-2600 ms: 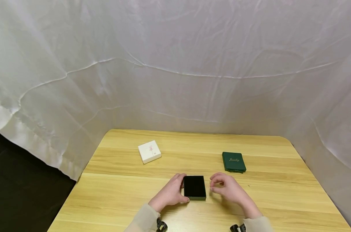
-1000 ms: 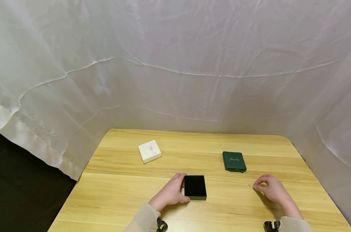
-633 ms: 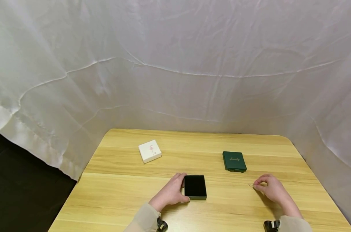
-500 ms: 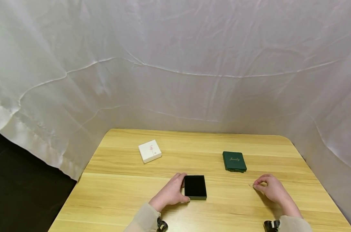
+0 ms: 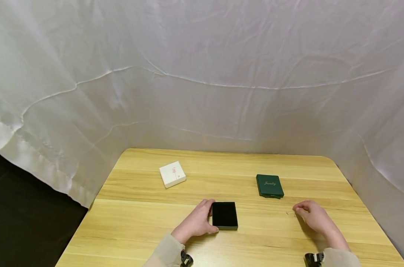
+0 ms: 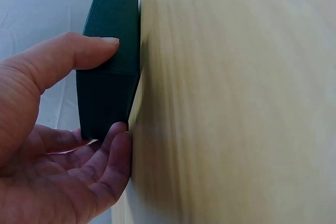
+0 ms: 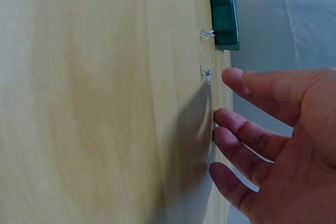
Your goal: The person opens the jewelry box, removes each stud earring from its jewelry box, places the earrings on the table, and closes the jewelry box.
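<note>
My left hand (image 5: 196, 221) grips the left side of an uncovered dark green jewelry box (image 5: 224, 216) with a black lining, which rests on the table. In the left wrist view the thumb lies along the near wall of the box and the other fingers reach round its corner. My right hand (image 5: 313, 216) hovers at the right of the table, fingers loosely bent and holding nothing. Just off its fingertips, two small silvery star-shaped earrings lie on the wood: the nearer earring (image 7: 208, 73) has a blue centre, and the farther earring (image 7: 207, 34) is beyond it.
A dark green lid (image 5: 270, 185) marked "Jewelry" lies behind the earrings, to their left. At the back left sits a white box (image 5: 172, 174) with a pink print. Pale fabric (image 5: 222, 111) hangs behind the wooden table (image 5: 138, 230).
The right hand went from beside the box to the earrings on the right. Over the last half second its fingertips drew slightly back and the two earrings show apart. The left hand stays put.
</note>
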Action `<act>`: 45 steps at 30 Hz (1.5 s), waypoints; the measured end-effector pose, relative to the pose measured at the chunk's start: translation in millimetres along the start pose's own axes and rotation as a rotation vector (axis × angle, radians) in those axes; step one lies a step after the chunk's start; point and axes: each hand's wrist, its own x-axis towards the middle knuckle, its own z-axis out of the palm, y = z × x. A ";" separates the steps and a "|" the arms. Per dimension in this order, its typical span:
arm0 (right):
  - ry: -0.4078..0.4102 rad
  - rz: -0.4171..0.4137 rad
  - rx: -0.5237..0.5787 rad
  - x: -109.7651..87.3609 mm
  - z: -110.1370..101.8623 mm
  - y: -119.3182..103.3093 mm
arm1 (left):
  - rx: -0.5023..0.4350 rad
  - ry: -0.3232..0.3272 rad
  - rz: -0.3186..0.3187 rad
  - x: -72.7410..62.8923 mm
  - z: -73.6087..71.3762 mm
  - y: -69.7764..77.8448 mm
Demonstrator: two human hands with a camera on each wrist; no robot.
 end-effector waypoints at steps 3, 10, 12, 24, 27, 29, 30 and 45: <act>-0.015 0.022 0.029 1.4 -3.5 -0.5 | 0.002 0.002 0.001 0.1 -0.2 0.0; 0.042 -0.008 0.009 4.7 -8.7 -1.2 | 0.006 0.004 0.000 0.0 -0.7 -0.2; 0.054 -0.021 0.009 5.9 -9.6 -3.2 | 0.006 0.003 0.000 0.0 -0.9 -0.3; 0.001 -0.073 0.039 29.4 -11.0 -23.7 | 0.005 0.001 -0.003 -0.3 -1.0 -0.9; -0.014 -0.101 0.044 38.8 -8.3 -27.3 | -0.001 -0.002 -0.005 -0.6 -0.9 -1.0; -0.021 -0.117 0.049 45.3 -6.3 -29.5 | -0.005 -0.004 -0.005 -0.6 -1.1 -1.0; -0.023 -0.126 0.050 48.5 -5.1 -30.6 | -0.006 -0.005 -0.004 -0.7 -1.2 -1.1; -0.061 -0.170 -0.011 82.6 7.2 -35.5 | -0.021 -0.017 0.001 0.3 -1.0 -1.0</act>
